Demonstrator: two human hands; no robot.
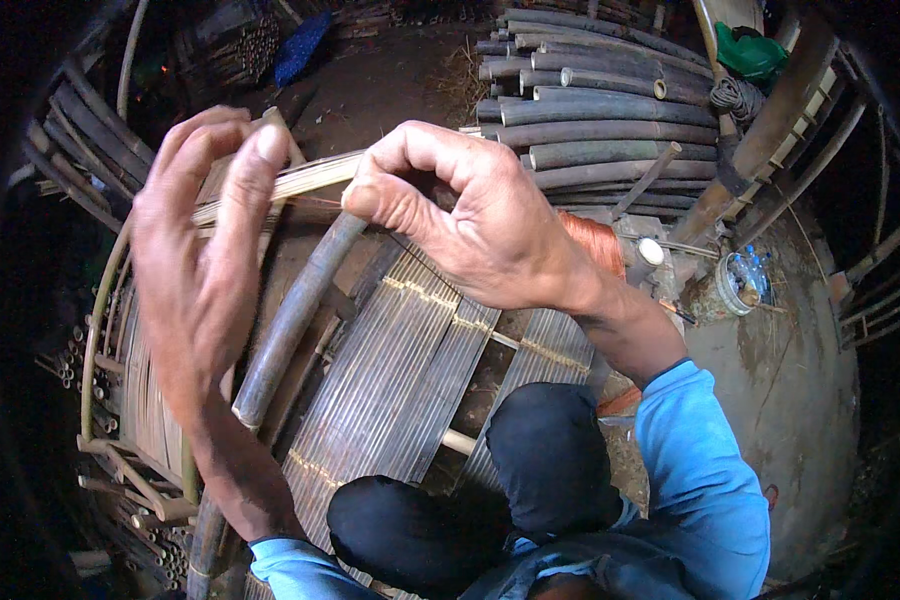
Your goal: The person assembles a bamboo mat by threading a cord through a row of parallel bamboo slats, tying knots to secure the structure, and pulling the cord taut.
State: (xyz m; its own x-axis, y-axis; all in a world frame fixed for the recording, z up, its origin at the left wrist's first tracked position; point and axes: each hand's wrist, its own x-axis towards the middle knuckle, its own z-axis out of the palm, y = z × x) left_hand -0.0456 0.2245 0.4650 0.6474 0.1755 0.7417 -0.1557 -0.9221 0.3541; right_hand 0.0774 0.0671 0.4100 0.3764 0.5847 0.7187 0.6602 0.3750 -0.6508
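Pale bamboo strips [315,178] run across in front of me, between my hands. My left hand [195,250] is raised at their left part, its fingers and thumb apart and slightly blurred. Thumb and forefinger of my right hand [470,205] are pinched together at the right part of the strips. A thin reddish wire [318,203] leads to that pinch; its end is hidden by the fingers. Just below stands a dark bamboo pole [300,320], slanting toward the lower left. Slatted bamboo panels [380,360] tied with pale bindings lie beneath my arms.
Dark bamboo poles [610,133] are stacked at the back. Right of my right wrist sits a coil of copper-coloured wire [592,245], near a white-topped container [650,252]. A bucket [735,285] with plastic bottles stands on the concrete floor [790,400]. A thick post [770,140] leans at the right.
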